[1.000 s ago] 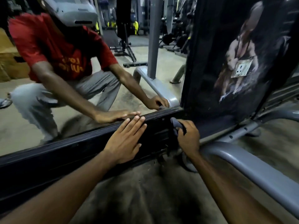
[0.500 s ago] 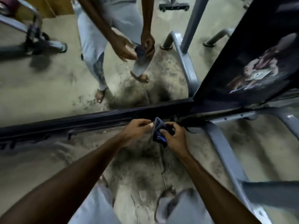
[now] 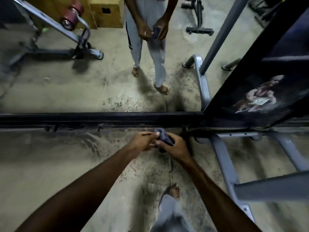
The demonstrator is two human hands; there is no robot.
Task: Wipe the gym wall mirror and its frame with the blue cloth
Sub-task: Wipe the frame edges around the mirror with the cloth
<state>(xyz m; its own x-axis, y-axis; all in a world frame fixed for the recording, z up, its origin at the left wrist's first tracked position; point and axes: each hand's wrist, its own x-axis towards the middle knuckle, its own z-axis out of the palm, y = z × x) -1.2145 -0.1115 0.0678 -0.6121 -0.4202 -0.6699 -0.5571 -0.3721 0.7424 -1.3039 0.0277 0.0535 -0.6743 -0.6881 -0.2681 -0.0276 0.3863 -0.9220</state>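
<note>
Arms outstretched, left hand [image 3: 144,141] pinches and right hand [image 3: 174,145] grips the cloth [image 3: 163,137].

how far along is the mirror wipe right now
Done: nothing provable; the bottom frame shows no clear wiped streak. In hand: left hand and right hand both pinch the bunched blue cloth, off the frame. Left: mirror glass and frame, apparently.

Grey machine frame [image 3: 224,158], dark poster [image 3: 260,94]

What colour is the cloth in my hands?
Dark blue, nearly navy. The head view shows the blue cloth bunched between the left hand and right hand.
</note>
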